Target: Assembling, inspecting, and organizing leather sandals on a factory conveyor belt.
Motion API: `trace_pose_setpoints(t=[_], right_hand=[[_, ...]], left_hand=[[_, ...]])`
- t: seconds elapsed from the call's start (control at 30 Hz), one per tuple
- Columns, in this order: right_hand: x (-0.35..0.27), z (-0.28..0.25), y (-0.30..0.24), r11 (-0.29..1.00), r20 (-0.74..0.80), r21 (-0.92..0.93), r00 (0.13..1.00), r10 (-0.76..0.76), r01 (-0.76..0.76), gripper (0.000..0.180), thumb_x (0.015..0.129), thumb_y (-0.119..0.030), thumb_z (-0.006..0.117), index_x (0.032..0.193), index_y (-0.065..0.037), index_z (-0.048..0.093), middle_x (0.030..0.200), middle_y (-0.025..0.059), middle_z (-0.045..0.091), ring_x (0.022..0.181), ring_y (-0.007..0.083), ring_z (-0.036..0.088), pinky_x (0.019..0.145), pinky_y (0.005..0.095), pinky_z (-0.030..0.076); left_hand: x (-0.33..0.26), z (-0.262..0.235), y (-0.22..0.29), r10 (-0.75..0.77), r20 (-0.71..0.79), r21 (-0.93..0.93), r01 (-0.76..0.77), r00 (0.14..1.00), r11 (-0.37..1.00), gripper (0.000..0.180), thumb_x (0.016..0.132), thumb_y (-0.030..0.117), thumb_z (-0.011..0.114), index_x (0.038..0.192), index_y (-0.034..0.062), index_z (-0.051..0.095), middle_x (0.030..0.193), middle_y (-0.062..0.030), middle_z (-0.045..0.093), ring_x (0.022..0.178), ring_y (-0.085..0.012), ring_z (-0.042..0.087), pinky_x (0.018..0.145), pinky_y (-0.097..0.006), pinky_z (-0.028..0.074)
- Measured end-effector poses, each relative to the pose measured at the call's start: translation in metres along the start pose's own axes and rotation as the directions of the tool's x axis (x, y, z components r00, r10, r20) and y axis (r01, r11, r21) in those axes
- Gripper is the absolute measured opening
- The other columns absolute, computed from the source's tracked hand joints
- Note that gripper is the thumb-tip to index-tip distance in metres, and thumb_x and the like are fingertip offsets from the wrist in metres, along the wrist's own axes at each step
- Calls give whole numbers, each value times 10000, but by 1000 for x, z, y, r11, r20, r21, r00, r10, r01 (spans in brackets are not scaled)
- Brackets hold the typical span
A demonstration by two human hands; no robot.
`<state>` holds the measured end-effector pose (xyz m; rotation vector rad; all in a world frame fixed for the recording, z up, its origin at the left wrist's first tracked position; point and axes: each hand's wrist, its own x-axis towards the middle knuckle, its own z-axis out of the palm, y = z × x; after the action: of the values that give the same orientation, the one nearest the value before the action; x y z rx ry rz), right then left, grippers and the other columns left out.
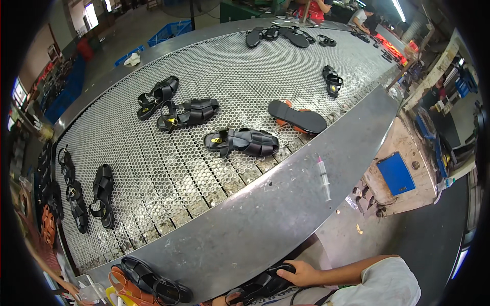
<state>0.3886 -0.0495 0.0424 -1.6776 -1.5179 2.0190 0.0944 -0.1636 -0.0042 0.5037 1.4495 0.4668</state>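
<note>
Black strappy sandal (260, 283), pinched in right hand's (301, 273) grip beside the table's (245, 219) near edge.
Could fall if that hold slackens; cannot tell left hand's (219, 301) grip.

The lower edge cuts off most of the left hand (220, 301).

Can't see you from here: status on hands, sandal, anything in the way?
Right hand gripping black sandal. Left hand barely in view, grip unclear. Nothing visibly in the way; syringe lies apart on metal ledge.
</note>
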Motion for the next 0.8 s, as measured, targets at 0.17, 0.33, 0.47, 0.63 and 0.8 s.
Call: trace_pose_setpoints(t=[0.17, 0.33, 0.47, 0.63, 0.8], right_hand=[[-9, -18, -1, 992, -28, -92, 995, -91, 89, 445, 1048, -423, 710, 1179, 2, 730, 960, 178, 778, 897, 263, 759, 836, 373, 581], [-7, -29, -20, 950, -132, -257, 968, -215, 176, 428, 1038, -412, 720, 1101, 12, 730, 874, 195, 757, 783, 280, 740, 746, 382, 568], [-2, -37, -16, 972, -162, -143, 964, -212, 189, 418, 1022, -401, 741, 1098, 10, 732, 877, 186, 760, 791, 267, 740, 755, 387, 575], [16, -74, -38, 850, -274, -168, 804, -527, 500, 408, 1014, -324, 757, 1231, 8, 659, 964, 143, 756, 880, 199, 738, 804, 357, 583], [89, -97, -83, 650, -377, -581, 546, -748, 489, 336, 994, -210, 723, 1234, -8, 605, 969, 147, 691, 812, 279, 691, 726, 376, 562]], left_hand=[[10, 7, -48, -76, -8, 45, 77, 997, 996, 378, 1005, 325, 759, 1228, 19, 755, 1233, -187, 744, 1018, -272, 734, 856, -385, 585], [71, -5, -93, -108, 294, -391, 223, 950, 893, 399, 973, 212, 805, 1303, 26, 681, 1177, -83, 694, 1061, -255, 696, 899, -328, 618], [44, -2, -34, -50, 371, -426, 217, 927, 878, 517, 973, 281, 820, 1374, -7, 665, 1219, -81, 711, 1082, -196, 678, 945, -357, 590], [-45, -15, 78, 330, 144, -44, -327, 933, 944, 527, 1000, 281, 780, 1410, -16, 635, 1195, -88, 727, 1039, -207, 714, 829, -355, 608], [-22, -88, 234, 484, -329, -312, -577, 811, 755, 409, 1047, 303, 703, 1279, -26, 635, 1130, -138, 738, 923, -283, 756, 766, -414, 643]])
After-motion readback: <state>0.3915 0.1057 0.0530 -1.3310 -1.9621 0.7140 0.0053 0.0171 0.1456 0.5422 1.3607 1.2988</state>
